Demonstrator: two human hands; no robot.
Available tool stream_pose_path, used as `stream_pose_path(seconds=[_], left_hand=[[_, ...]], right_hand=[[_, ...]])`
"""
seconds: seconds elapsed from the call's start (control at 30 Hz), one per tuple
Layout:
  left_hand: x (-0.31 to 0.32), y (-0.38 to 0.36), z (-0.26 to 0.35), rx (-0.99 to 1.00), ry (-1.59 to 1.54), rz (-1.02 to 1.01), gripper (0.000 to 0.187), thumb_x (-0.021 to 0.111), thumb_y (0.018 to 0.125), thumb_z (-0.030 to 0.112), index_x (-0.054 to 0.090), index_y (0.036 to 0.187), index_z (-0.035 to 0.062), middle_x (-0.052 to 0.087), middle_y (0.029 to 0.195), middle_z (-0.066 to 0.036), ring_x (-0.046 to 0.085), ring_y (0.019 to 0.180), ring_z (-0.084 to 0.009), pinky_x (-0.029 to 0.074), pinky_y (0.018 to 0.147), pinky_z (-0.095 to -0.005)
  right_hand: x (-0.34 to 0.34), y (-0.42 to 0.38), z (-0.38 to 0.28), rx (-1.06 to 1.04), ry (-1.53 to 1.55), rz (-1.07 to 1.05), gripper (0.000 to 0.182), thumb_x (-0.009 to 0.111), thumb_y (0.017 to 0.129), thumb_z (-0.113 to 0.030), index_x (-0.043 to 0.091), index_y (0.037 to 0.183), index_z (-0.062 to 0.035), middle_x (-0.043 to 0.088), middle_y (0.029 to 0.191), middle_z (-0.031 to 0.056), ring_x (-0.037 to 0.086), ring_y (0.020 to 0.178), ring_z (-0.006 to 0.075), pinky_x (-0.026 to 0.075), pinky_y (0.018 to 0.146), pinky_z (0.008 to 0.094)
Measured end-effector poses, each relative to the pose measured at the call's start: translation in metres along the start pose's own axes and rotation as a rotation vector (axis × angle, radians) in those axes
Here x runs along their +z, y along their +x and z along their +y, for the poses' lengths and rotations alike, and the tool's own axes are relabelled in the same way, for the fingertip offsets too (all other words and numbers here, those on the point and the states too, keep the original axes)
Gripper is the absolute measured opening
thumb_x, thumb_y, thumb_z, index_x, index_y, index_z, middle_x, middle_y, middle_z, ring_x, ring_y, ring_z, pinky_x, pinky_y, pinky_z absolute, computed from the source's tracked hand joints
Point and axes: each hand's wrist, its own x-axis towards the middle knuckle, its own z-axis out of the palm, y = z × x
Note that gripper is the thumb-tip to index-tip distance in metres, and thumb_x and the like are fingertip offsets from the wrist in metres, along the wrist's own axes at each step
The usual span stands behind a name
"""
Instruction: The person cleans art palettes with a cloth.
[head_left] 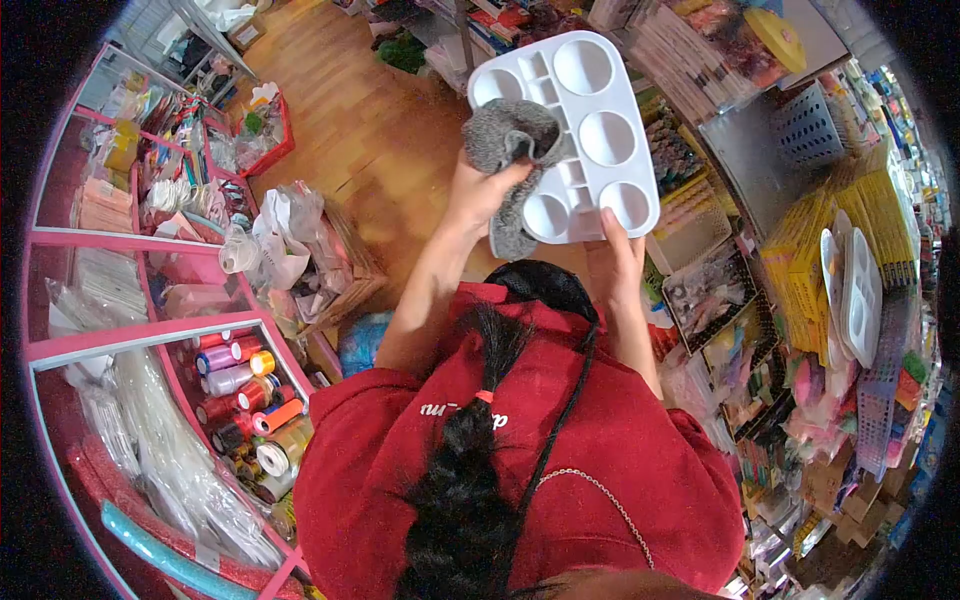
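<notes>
My left hand (482, 192) is shut on a grey cloth (512, 135) and presses it against the left side of a white plastic paint palette (590, 130) with round and square wells. My right hand (616, 268) grips the palette by its lower edge and holds it up, tilted, in front of me. The cloth drapes over the palette's left edge and hangs down below my left hand. My red top (520, 470) and dark braid (470, 470) fill the lower middle of the view.
A pink glass display case (150, 330) with ribbon spools and packets stands on the left. Shelves on the right carry yellow packs (800, 250), more white palettes (855, 290) and small goods. Wooden floor (370, 130) with bags and a crate lies ahead.
</notes>
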Motion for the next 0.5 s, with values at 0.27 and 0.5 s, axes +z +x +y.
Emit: stream_pose_path(seconds=[0.27,0.5], left_hand=[[-0.002,0.004,0.011,0.621,0.754,-0.066,0.034,0.062,0.071,0.002,0.053,0.104,-0.0005,0.062,0.082,-0.019,0.061,0.082,-0.0353,0.047,0.069,-0.0334],[0.011,0.003,0.014,0.734,0.856,0.072,0.022,0.062,0.070,0.004,0.054,0.090,0.0011,0.060,0.073,-0.020,0.059,0.076,-0.0387,0.047,0.061,-0.0378]], right_hand=[[-0.005,0.006,-0.041,0.088,-0.573,-0.285,0.039,0.064,0.081,-0.023,0.052,0.112,-0.0010,0.057,0.103,0.0047,0.052,0.095,0.0141,0.041,0.084,0.0285],[0.011,0.002,-0.038,-0.019,-0.515,-0.146,0.029,0.058,0.085,-0.023,0.056,0.101,0.0006,0.058,0.092,0.0038,0.053,0.083,0.0113,0.042,0.073,0.0260]])
